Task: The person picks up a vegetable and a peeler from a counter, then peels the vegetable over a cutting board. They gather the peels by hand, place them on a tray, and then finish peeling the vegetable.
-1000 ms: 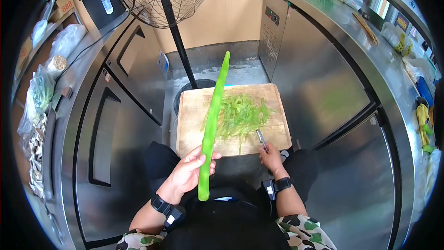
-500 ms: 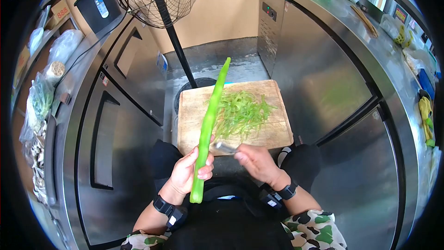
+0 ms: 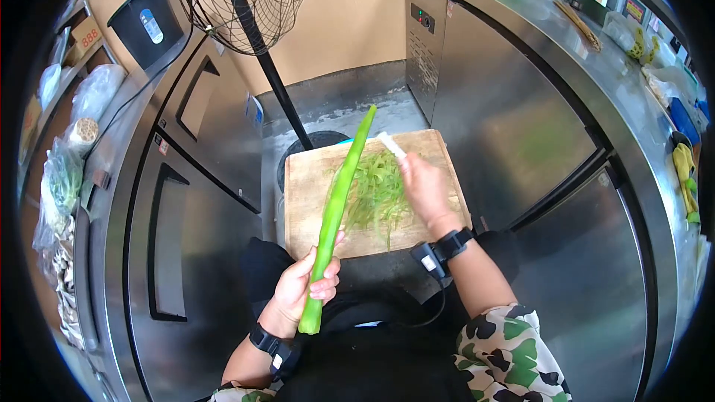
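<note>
My left hand [image 3: 298, 286] is wrapped round the lower part of a long, peeled, bright green celtuce stem [image 3: 339, 201]. The stem slants up and away, its thin tip beyond the middle of the wooden cutting board [image 3: 304, 186]. Closed round a peeler [image 3: 392, 146], my right hand [image 3: 428, 190] is over the right side of the board, apart from the stem. The peeler is blurred and looks pale; its grip is hidden in my fingers. Thin green peelings [image 3: 376, 186] lie heaped on the board under both.
Steel cabinets stand close on the left [image 3: 201, 231] and right [image 3: 514, 104]. A fan [image 3: 246, 0] on a black pole rises behind the board, by a dark bucket [image 3: 290, 160]. Bagged vegetables [image 3: 63, 175] lie on the left counter, and chopsticks [image 3: 579, 24] on the right one.
My right hand has moved forward and up with the peeler, from near my left hand to over the far right of the board. The stem has shifted only slightly.
</note>
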`<state>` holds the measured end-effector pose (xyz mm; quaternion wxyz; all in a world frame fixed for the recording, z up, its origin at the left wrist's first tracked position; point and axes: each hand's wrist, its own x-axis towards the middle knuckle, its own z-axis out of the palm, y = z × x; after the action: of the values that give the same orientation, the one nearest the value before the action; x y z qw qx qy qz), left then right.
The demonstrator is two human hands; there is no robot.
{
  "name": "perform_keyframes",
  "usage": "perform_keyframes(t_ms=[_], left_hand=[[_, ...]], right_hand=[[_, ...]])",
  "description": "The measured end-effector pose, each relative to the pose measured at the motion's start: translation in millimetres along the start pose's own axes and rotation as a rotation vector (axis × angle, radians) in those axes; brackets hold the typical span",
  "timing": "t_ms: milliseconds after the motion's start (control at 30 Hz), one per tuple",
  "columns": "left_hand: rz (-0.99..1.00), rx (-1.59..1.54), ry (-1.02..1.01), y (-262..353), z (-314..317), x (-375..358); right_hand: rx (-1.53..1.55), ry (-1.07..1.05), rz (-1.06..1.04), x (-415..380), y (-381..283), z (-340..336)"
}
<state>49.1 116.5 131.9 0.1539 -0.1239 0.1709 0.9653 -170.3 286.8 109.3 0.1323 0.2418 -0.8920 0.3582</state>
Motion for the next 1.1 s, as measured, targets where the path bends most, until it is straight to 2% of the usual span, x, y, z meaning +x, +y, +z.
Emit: perform_keyframes(t_ms=[33,133,233,333,367,467,533,600,633,667,733,800,900,1000,1100], left_hand=[[0.004,-0.036,0.008,1,-1,1],[0.015,-0.166,0.029,12,-10,10],[0.058,-0.158,0.069,26,-35,22],[0.068,-0.091,0.124,46,-65,32],[0.086,-0.019,0.159,54,-76,35],[0.142,0.185,0.271,82,-105,46],[0.166,0.220,0.359,99,-123,55],[0.192,0.292,0.424,110,-138,61],[0.242,0.329,0.509,113,-146,68],[0.237,0.320,0.459,117,-167,74],[0.259,0.303,0.416,115,-155,74],[0.259,0.332,0.397,118,-161,77],[0.243,0.323,0.434,117,-174,80],[0.262,0.250,0.444,118,-194,82],[0.286,0.280,0.400,116,-196,80]], right_hand=[[-0.018,0.096,-0.004,5,15,0],[-0.081,0.062,0.021,-1,67,9],[0.162,-0.090,0.286,-30,153,44],[0.537,-0.174,0.793,-54,162,27],[0.599,-0.164,0.794,-54,148,16],[0.517,-0.065,0.722,-57,163,33],[-0.335,-0.055,0.336,-71,175,46],[-0.334,-0.325,0.366,-70,134,24],[-0.343,-0.215,0.404,-68,114,18],[-0.358,-0.099,0.433,-65,102,14],[-0.386,-0.161,0.475,-63,109,16],[-0.400,-0.421,0.567,-65,123,19],[-0.308,-0.153,0.381,-50,109,-2],[-0.275,0.093,0.100,-14,37,-73],[-0.516,0.306,-0.121,23,5,-148]])
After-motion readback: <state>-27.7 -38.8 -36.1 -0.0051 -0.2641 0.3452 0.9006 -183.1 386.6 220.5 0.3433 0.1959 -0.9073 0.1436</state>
